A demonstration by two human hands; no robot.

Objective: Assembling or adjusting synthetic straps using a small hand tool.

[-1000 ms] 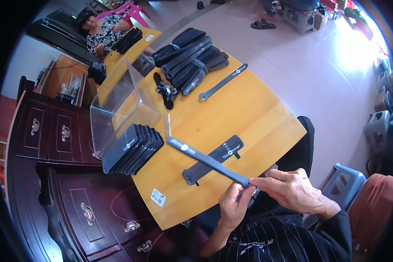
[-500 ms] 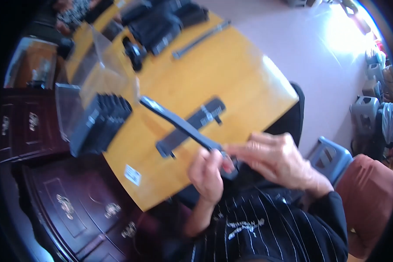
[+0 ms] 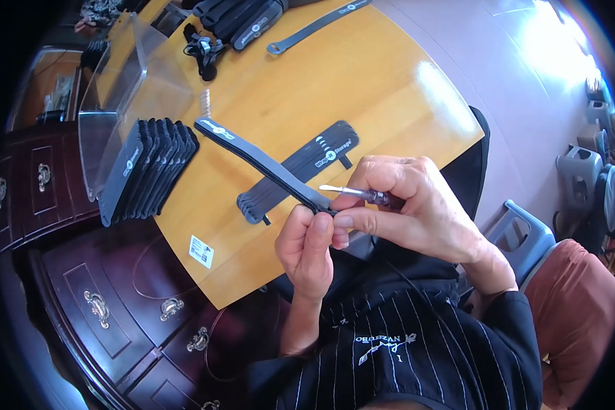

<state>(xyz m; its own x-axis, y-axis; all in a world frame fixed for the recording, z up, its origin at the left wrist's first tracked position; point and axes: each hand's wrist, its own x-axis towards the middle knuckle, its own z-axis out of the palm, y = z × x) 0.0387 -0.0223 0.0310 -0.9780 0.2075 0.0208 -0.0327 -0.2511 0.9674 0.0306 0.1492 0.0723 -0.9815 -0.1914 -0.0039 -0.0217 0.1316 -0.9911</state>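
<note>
One flat stack of dark grey fabric straps with pale print (image 3: 299,171) lies on the single yellow wooden surface (image 3: 396,113) and serves as landmark; its layers are too close to count. Above it slants one long, layered dark grey strap piece (image 3: 256,157), its near end pinched by both hands. Left of the stack stands one row of folded black straps (image 3: 147,171), several deep, the exact number unclear, beside one clear plastic bin (image 3: 102,137). Beyond the stack are one heap of black strap bundles (image 3: 249,20), partly cut off, one small black-and-grey strap tangle (image 3: 203,49) and one single grey strap (image 3: 319,27). One white square label (image 3: 200,252) sits nearer the person than the stack, to its left. The left hand (image 3: 306,249) rises from below, nearly closed, thumb against fingers on the strap piece's end. The right hand (image 3: 417,205) comes in from the right, wrist bent, thumb and forefinger meeting that same end while its curled fingers grip one slim dark-handled tool with a metal tip (image 3: 362,195), pointing left.
</note>
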